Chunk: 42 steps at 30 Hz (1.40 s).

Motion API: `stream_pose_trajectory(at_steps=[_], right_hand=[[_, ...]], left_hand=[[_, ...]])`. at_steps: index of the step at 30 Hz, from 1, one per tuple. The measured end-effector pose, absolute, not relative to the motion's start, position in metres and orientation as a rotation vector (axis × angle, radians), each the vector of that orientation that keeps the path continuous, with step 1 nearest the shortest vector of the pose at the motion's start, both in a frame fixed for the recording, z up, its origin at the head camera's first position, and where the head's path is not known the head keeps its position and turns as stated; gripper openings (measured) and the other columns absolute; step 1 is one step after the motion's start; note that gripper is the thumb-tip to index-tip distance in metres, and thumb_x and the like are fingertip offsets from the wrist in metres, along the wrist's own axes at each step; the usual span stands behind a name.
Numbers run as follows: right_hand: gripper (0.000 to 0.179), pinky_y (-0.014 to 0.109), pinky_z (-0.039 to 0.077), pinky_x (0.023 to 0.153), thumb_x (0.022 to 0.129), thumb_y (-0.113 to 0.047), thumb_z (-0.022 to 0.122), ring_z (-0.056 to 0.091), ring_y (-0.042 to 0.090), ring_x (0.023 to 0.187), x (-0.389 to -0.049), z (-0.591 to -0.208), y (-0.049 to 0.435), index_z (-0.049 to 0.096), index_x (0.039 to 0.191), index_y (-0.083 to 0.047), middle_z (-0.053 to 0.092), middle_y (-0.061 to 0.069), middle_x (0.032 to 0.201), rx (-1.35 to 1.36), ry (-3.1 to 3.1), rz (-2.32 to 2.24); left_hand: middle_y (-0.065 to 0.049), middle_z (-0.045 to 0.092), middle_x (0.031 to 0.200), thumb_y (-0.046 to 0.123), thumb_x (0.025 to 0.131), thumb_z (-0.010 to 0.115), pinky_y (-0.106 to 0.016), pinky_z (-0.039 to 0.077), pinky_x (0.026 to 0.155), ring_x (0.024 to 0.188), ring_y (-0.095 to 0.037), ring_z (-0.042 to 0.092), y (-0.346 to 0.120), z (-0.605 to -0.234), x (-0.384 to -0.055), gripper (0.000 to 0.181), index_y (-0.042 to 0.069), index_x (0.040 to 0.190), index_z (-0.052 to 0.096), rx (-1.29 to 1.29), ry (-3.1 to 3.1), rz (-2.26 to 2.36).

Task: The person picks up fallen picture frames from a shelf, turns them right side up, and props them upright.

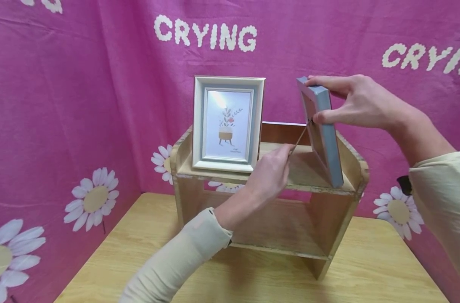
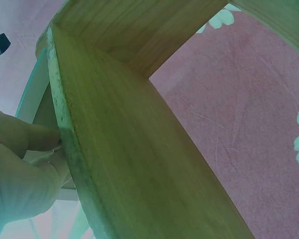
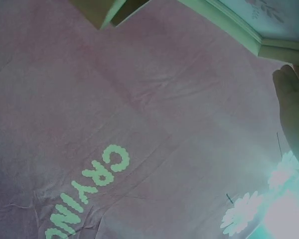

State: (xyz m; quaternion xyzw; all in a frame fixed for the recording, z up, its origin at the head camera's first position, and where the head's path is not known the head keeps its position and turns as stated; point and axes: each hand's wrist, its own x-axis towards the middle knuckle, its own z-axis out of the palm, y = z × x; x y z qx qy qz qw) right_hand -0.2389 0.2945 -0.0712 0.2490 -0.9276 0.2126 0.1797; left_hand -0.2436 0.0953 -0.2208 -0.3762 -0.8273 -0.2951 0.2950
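Observation:
My right hand (image 1: 362,101) grips the upper edge of a blue-grey picture frame (image 1: 334,147), thumb on its near side. This frame stands tilted at the right end of a small wooden shelf's upper board, its brown-panelled back facing left. In the right wrist view a picture frame (image 3: 229,27) shows a plant print beside my fingers. Lower down, my left hand (image 1: 268,172) pinches a thin strip (image 1: 300,137) running to the back of the blue-grey frame. What the strip is cannot be told. A white-and-blue picture frame (image 1: 231,166) with a potted-plant print stands upright at the left.
The wooden shelf (image 1: 321,256) has an upper board, a lower compartment and raised side panels, and stands on a light wood table (image 1: 374,261). Behind and at the left hangs a magenta cloth (image 1: 131,54) with daisies and lettering.

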Motion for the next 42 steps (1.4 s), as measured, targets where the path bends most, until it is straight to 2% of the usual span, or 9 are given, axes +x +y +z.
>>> stream_pose_trajectory(at_steps=[6, 10, 15, 21, 23, 27, 33, 38, 42], right_hand=[[0.076, 0.061, 0.032, 0.111, 0.082, -0.022, 0.08, 0.039, 0.031, 0.14, -0.237, -0.068, 0.297, 0.046, 0.149, -0.033, 0.046, 0.007, 0.152, 0.755, -2.688, 0.633], [0.079, 0.064, 0.028, 0.113, 0.086, -0.022, 0.078, 0.032, 0.034, 0.145, -0.237, -0.065, 0.305, 0.038, 0.152, -0.038, 0.037, 0.003, 0.158, 0.75, -2.77, 0.753], [0.071, 0.062, 0.023, 0.115, 0.093, -0.024, 0.069, 0.033, 0.019, 0.145, -0.24, -0.066, 0.32, 0.034, 0.15, -0.048, 0.035, -0.001, 0.159, 0.711, -2.83, 0.879], [0.068, 0.016, 0.034, 0.11, 0.096, -0.014, 0.065, 0.029, 0.016, 0.147, -0.244, -0.071, 0.328, 0.036, 0.153, -0.038, 0.032, -0.008, 0.16, 0.789, -2.753, 0.97], [0.068, 0.013, 0.033, 0.109, 0.096, -0.013, 0.065, 0.027, 0.021, 0.148, -0.244, -0.073, 0.328, 0.037, 0.153, -0.036, 0.033, -0.009, 0.16, 0.801, -2.738, 0.965], [0.067, 0.033, 0.024, 0.121, 0.096, -0.016, 0.065, 0.022, 0.025, 0.15, -0.246, -0.076, 0.324, 0.037, 0.153, -0.037, 0.032, -0.01, 0.16, 0.788, -2.739, 0.981], [0.065, 0.026, 0.029, 0.118, 0.096, -0.017, 0.066, 0.025, 0.02, 0.149, -0.247, -0.079, 0.321, 0.039, 0.152, -0.038, 0.033, -0.008, 0.16, 0.77, -2.731, 0.985], [0.065, 0.059, 0.024, 0.118, 0.095, -0.023, 0.068, 0.027, 0.035, 0.147, -0.249, -0.075, 0.316, 0.039, 0.15, -0.041, 0.037, -0.007, 0.158, 0.726, -2.755, 0.922], [0.064, 0.044, 0.03, 0.119, 0.094, -0.024, 0.068, 0.028, 0.037, 0.146, -0.25, -0.073, 0.313, 0.041, 0.15, -0.041, 0.038, -0.005, 0.157, 0.707, -2.756, 0.916]], left_hand=[[-0.016, 0.069, 0.116, -0.005, 0.096, 0.053, -0.021, 0.054, 0.091, 0.107, -0.026, 0.068, 0.095, -0.222, -0.242, 0.033, -0.003, 0.129, 0.055, -0.975, -2.221, -0.744], [-0.016, 0.069, 0.118, -0.005, 0.097, 0.051, -0.022, 0.054, 0.093, 0.111, -0.025, 0.067, 0.097, -0.221, -0.241, 0.034, -0.002, 0.131, 0.053, -0.975, -2.247, -0.709], [-0.015, 0.068, 0.119, -0.005, 0.098, 0.05, -0.023, 0.054, 0.093, 0.112, -0.025, 0.066, 0.099, -0.219, -0.24, 0.033, -0.001, 0.131, 0.053, -0.982, -2.271, -0.695], [-0.013, 0.068, 0.12, -0.009, 0.094, 0.054, -0.022, 0.054, 0.093, 0.112, -0.023, 0.066, 0.102, -0.218, -0.24, 0.037, 0.0, 0.13, 0.053, -0.973, -2.298, -0.665], [-0.012, 0.069, 0.119, -0.008, 0.094, 0.054, -0.021, 0.054, 0.091, 0.11, -0.022, 0.067, 0.102, -0.218, -0.241, 0.036, 0.001, 0.129, 0.053, -0.952, -2.307, -0.677], [-0.011, 0.07, 0.116, -0.007, 0.095, 0.053, -0.02, 0.056, 0.084, 0.103, -0.021, 0.069, 0.101, -0.218, -0.243, 0.033, 0.003, 0.126, 0.054, -0.915, -2.335, -0.781], [-0.015, 0.071, 0.114, -0.009, 0.095, 0.052, -0.017, 0.051, 0.073, 0.097, -0.019, 0.067, 0.097, -0.211, -0.245, 0.033, 0.005, 0.125, 0.053, -0.93, -2.385, -1.086], [-0.015, 0.073, 0.108, -0.013, 0.091, 0.053, -0.019, 0.047, 0.064, 0.089, -0.021, 0.066, 0.093, -0.206, -0.25, 0.041, 0.009, 0.126, 0.054, -0.929, -2.377, -1.229], [-0.012, 0.074, 0.105, -0.015, 0.089, 0.054, -0.019, 0.047, 0.064, 0.087, -0.018, 0.065, 0.095, -0.204, -0.251, 0.044, 0.012, 0.124, 0.055, -0.875, -2.394, -1.218]])
